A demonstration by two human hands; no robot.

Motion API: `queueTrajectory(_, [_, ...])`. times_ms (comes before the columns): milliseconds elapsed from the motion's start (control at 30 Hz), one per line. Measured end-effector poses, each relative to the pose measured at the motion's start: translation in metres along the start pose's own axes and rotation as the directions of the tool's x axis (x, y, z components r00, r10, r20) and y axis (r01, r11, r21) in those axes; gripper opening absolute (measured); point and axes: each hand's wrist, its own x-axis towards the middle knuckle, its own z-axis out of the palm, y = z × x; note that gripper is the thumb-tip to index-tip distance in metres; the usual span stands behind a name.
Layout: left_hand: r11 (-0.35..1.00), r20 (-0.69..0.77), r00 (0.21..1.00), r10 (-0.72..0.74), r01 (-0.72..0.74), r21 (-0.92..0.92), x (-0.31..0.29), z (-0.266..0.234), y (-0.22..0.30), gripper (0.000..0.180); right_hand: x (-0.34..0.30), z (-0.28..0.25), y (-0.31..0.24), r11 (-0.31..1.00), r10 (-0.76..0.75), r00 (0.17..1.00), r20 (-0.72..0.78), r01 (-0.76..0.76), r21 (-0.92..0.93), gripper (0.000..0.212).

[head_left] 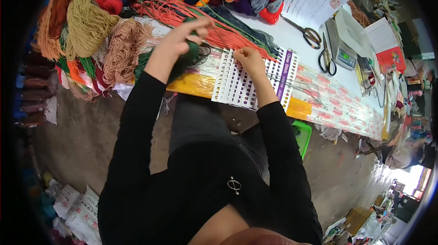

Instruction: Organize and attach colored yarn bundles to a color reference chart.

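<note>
1. The person's left hand point(185, 37) is raised over the near side of the desk point(346, 108), its fingers stretched out and partly spread. Dark green yarn point(192, 56) shows between the fingers and hangs beside the wrist; how firmly this grip holds it cannot be told.

2. The right hand point(250, 62) is at the upper part of a white punched card point(235, 85), thumb and forefinger pressed together. Its grip seems to pinch something fine, but what lies between the fingertips is too small to tell.

3. The card lies on the desk in front of the person, its rows of holes facing up and a purple band point(284, 76) near its right end. Coral strands point(205, 21) lie spread beyond it, their ends reaching its upper edge, with dark green strands point(248, 25) alongside.

4. The step in hand looks like working a length of green yarn at the holes, the right hand doing the fine work and the left managing the loose yarn.

5. The next move seems to call for a steady pinch at one hole and slack from the left, with the green kept clear of the coral strands, since the two could tangle.
</note>
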Motion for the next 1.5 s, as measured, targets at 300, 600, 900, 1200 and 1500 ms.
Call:
queueTrajectory(300, [0.574,-0.116,0.990,-0.077,0.139,0.807,0.015,0.013,-0.074,0.016,-0.008,-0.003,-0.010,0.972,-0.086,0.991,0.100,0.061,0.228,0.020])
queueTrajectory(600, [0.933,-0.162,0.941,0.298,-0.323,-0.159,-0.049,-0.125,0.115,0.027,-0.018,0.004,-0.027,0.977,-0.027,1.000,-0.008,0.025,-0.214,0.028])
queueTrajectory(900, [0.900,-0.132,0.959,0.249,-0.179,0.398,-0.056,0.010,-0.023,0.039,-0.046,0.023,-0.054,0.909,-0.266,0.960,-0.081,0.278,0.311,0.018])
queueTrajectory(1200, [0.998,0.054,0.997,0.060,-0.062,0.020,-0.034,0.050,-0.065,0.044,-0.075,0.021,-0.075,0.798,-0.219,0.976,-0.003,0.181,0.574,0.018])
queueTrajectory(1500, [0.987,-0.013,0.988,0.152,-0.153,-0.045,-0.040,0.063,-0.063,0.038,-0.085,0.019,-0.084,0.611,-0.149,0.988,-0.034,0.119,0.782,0.019])
